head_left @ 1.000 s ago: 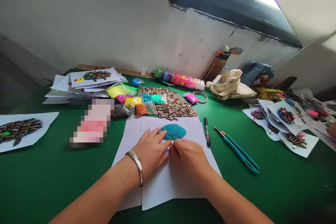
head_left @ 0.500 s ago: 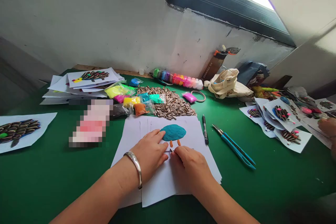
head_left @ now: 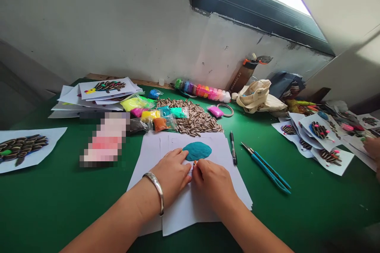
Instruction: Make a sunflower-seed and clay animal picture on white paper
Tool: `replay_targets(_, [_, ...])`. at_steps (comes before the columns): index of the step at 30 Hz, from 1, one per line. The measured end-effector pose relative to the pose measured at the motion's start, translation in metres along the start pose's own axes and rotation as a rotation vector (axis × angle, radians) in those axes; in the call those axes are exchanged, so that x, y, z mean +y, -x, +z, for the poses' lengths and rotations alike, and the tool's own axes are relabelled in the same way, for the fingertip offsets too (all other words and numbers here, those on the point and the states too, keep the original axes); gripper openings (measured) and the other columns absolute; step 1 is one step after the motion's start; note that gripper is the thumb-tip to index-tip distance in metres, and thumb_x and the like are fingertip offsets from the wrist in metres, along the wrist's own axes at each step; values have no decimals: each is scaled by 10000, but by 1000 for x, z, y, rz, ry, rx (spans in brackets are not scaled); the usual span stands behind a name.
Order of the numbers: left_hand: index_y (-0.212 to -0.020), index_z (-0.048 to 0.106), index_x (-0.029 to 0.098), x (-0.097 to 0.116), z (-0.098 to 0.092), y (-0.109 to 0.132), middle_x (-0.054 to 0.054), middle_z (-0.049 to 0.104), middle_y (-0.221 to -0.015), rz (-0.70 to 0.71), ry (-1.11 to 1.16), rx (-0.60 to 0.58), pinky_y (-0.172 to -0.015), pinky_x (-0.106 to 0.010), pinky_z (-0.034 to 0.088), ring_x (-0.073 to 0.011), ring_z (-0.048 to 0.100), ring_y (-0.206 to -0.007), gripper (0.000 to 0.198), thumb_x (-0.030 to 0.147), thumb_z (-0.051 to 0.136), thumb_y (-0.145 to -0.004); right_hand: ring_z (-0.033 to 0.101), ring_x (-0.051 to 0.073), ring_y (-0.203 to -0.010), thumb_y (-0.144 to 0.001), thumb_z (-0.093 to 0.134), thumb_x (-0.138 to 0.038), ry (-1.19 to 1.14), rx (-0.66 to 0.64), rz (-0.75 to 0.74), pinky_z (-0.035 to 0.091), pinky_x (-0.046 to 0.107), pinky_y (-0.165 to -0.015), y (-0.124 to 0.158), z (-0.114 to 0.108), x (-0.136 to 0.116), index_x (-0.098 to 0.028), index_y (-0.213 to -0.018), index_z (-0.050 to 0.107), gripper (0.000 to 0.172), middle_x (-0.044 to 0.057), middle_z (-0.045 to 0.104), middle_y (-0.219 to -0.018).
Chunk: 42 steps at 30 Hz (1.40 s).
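Note:
A flat teal clay oval [head_left: 197, 150] is stuck on the top white paper sheet [head_left: 204, 201] of a small stack on the green table. My left hand [head_left: 172, 172], a silver bangle on its wrist, lies on the paper with fingers stretched toward the oval's left edge. My right hand [head_left: 211, 180] is closed in a pinch just below the oval, its fingertips pressed on the paper. A sliver of orange clay [head_left: 194, 162] shows at its fingertips; the rest is hidden.
A sunflower seed pile [head_left: 196, 120] and small clay bags [head_left: 154, 115] lie behind the paper. A black pen [head_left: 233, 148] and teal tweezers [head_left: 267, 168] lie to the right. Finished seed pictures [head_left: 322, 142] are at right, paper stacks [head_left: 95, 95] at left. Another person's hand [head_left: 373, 148] shows at the right edge.
My right hand has moved back up against the oval's lower edge, covering the two small orange clay pieces that showed half a second ago. The left hand has stayed on the paper.

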<state>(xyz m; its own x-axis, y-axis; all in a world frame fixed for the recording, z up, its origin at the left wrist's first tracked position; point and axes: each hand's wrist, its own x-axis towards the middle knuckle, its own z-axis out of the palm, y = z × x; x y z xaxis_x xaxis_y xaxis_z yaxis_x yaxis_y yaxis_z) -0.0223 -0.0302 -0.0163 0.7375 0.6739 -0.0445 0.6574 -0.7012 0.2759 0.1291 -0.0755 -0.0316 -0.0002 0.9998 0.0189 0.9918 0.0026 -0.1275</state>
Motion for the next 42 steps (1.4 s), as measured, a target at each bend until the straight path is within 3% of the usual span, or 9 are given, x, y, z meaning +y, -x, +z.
replay_targets(16, [-946, 694, 176, -3, 12, 1, -141, 574, -1247, -2, 64, 83, -1022, -492, 408, -333, 450, -1237, 161, 245, 590, -844, 526, 121, -528, -863, 483, -226, -23, 32, 24, 161, 285, -510, -3, 3, -3, -194, -653, 564, 228, 2, 644, -617])
replay_targets(23, [-915, 690, 148, -1, 0, 1, -176, 562, -1258, 21, 69, 13, -1014, -504, 411, -350, 459, -1232, 142, 233, 605, -838, 464, 100, -511, -882, 442, -250, -284, 129, -70, 259, 240, -524, 12, 4, 12, -187, -624, 516, 276, -21, 559, -568])
replay_targets(31, [-1173, 593, 227, 4, -2, -2, -120, 583, -1218, 10, 15, 31, -991, -491, 428, -314, 483, -1197, 367, 242, 653, -811, 445, 98, -503, -889, 457, -317, -494, 194, 71, 319, 214, -512, 26, 1, 46, -194, -646, 566, 294, -35, 519, -546])
replay_targets(42, [-1256, 556, 275, 8, 8, -1, -158, 486, -1357, -21, -94, 13, -1013, -547, 372, -372, 417, -1265, 446, 375, 623, -827, 470, 107, -530, -913, 443, -353, -399, 119, 46, 299, 226, -540, 15, 3, 39, -194, -650, 548, 325, -23, 547, -572])
